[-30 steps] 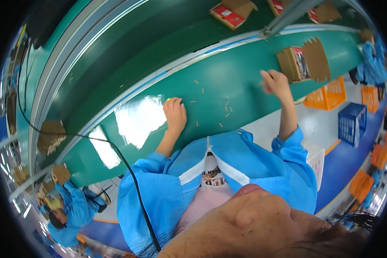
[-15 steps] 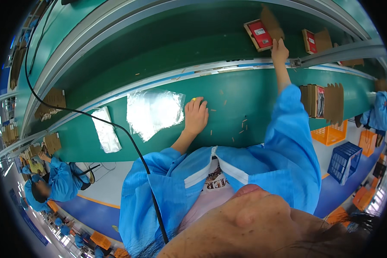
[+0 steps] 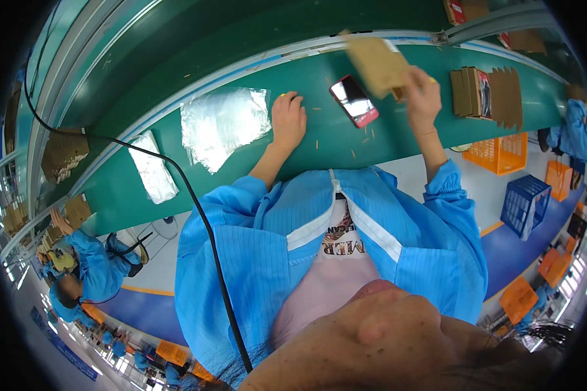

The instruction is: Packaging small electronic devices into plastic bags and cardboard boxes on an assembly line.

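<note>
My right hand (image 3: 424, 101) is closed on a brown cardboard box (image 3: 376, 64), held above the green bench. The box is tilted and smeared by motion, so its inside does not show. Just left of it lies a red-edged, phone-shaped item (image 3: 353, 101) with a dark glossy face that reflects light. My left hand (image 3: 288, 120) rests on the bench with its fingers loosely bent, holding nothing that I can see. Close to its left is a spread stack of clear plastic bags (image 3: 225, 127). Small brown scraps lie between my hands.
White folded bags (image 3: 153, 167) lie farther left. Upright cardboard boxes (image 3: 466, 93) stand at the right. A rail (image 3: 287, 54) borders the bench's far side. A black cable (image 3: 195, 202) hangs across the view. Orange (image 3: 499, 154) and blue crates (image 3: 525, 199) stand right; co-workers sit at both sides.
My right hand has come back from beyond the rail with the cardboard box. The red phone-shaped item now lies on the near bench. My left hand has stayed beside the plastic bags.
</note>
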Motion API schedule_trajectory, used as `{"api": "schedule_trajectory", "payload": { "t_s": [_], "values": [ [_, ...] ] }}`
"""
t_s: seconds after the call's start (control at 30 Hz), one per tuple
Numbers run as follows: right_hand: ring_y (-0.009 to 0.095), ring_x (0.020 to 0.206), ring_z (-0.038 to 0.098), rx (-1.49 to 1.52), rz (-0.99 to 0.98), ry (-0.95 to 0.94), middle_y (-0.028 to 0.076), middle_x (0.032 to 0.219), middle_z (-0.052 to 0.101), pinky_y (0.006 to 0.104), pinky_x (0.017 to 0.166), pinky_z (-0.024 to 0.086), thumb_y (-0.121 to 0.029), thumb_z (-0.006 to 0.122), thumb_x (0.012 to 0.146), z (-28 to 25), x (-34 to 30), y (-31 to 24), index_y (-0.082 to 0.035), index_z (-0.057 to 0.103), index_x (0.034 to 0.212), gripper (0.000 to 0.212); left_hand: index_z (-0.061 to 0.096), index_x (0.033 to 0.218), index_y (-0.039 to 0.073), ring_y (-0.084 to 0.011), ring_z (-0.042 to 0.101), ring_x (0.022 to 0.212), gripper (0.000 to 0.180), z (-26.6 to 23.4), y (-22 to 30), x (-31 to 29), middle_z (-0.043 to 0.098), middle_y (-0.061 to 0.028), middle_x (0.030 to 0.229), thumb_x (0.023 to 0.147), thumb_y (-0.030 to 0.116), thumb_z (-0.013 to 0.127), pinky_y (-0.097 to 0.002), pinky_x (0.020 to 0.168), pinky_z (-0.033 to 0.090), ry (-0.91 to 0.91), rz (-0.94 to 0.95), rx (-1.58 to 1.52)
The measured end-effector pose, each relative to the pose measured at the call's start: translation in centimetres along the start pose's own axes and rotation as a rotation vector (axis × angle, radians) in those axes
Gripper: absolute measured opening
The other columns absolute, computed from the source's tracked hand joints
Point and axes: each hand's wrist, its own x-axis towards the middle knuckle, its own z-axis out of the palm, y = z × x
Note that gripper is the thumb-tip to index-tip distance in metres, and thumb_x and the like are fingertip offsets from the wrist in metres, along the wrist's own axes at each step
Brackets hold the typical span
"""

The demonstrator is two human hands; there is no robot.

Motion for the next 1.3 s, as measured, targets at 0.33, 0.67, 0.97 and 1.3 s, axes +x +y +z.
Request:
{"api": "schedule_trajectory", "payload": {
  "t_s": [0.33,0.67,0.97,1.3],
  "values": [
    [0.028,0.059,0.063,0.107,0.942,-1.143,0.01,0.057,0.062,0.0384,0.059,0.049,-0.042,0.049,0.09,-3.7,-6.6,4.5,-0.003,0.061,0.061,0.051,0.053,0.084,0.004,-0.0335,0.05,0.08,0.022,-2.9,-4.5,-1.8,0.053,-0.0152,0.085,0.076,0.017,0.068,-0.0432,0.068,0.041,0.053,-0.352,0.28],
    [0.04,0.108,0.049,0.09,0.208,-0.737,0.021,0.123,0.047,0.0435,0.088,0.045,-0.031,0.074,0.069,4.0,0.5,-10.8,-0.013,0.043,0.134,0.074,0.056,0.085,0.002,-0.033,0.052,0.079,0.012,-3.1,-3.4,-1.6,0.054,-0.0146,0.083,0.079,0.011,0.062,-0.0433,0.069,0.044,-0.059,-0.25,0.217],
    [0.017,0.082,0.061,1.159,0.998,-0.465,0.01,0.098,0.058,0.0275,0.062,0.053,-0.027,0.07,0.08,2.8,0.5,-6.3,0.003,0.052,0.112,0.048,0.058,0.09,0.003,-0.0323,0.051,0.083,0.015,-3.5,-2.0,-2.5,0.055,-0.0138,0.089,0.079,0.012,0.064,-0.0411,0.074,0.043,0.011,-0.251,0.07],
    [0.024,0.087,0.063,1.807,1.195,-0.384,0.016,0.105,0.058,0.032,0.072,0.057,-0.024,0.054,0.094,0.8,-2.5,-10.9,0.002,0.044,0.116,0.035,0.057,0.09,0.003,-0.0323,0.052,0.082,0.014,-3.6,-1.1,-1.2,0.054,-0.0132,0.085,0.079,0.01,0.062,-0.0414,0.073,0.043,-0.117,-0.122,0.132]
  ]
}}
